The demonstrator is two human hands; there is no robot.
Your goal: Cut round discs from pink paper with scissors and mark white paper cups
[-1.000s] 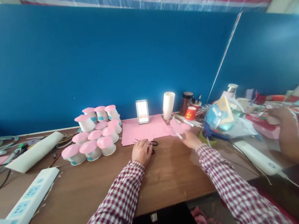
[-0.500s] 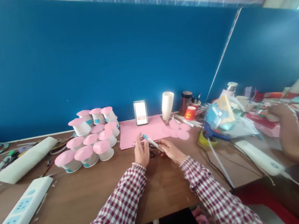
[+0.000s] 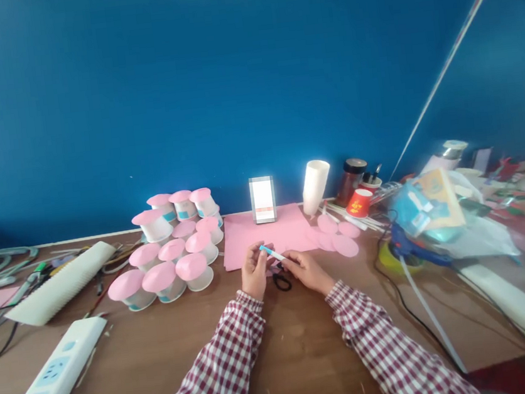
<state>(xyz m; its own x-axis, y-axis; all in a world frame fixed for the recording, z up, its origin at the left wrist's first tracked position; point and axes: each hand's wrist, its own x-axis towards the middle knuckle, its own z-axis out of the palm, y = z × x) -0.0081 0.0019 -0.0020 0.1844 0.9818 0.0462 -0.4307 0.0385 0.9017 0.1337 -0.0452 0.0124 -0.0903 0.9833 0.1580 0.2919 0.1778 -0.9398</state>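
In front of me I hold a slim white pen-like stick with a blue end (image 3: 275, 254) between both hands, tilted. My left hand (image 3: 254, 275) has its thumb and fingers closed at the blue end. My right hand (image 3: 309, 270) pinches the white end. Just below the stick, black-handled scissors (image 3: 282, 282) lie on the table, their blades partly hidden by my hands. Pink paper sheets (image 3: 234, 241) are spread beyond. Pink paper discs (image 3: 345, 246) lie to the right of my hands. Several white cups with pink disc tops (image 3: 195, 268) stand to the left.
A phone (image 3: 263, 200) stands upright at the back. Right of it are stacked white cups (image 3: 317, 184), a red paper cup (image 3: 359, 203) and a dark jar (image 3: 351, 180). A blue glue gun (image 3: 415, 246) with a cord lies farther right. At left lies a power strip (image 3: 51, 385).
My left fingers have closed around the blue end of the stick, beside which they were open before. The view has turned left, and the other person's arm is out of sight.
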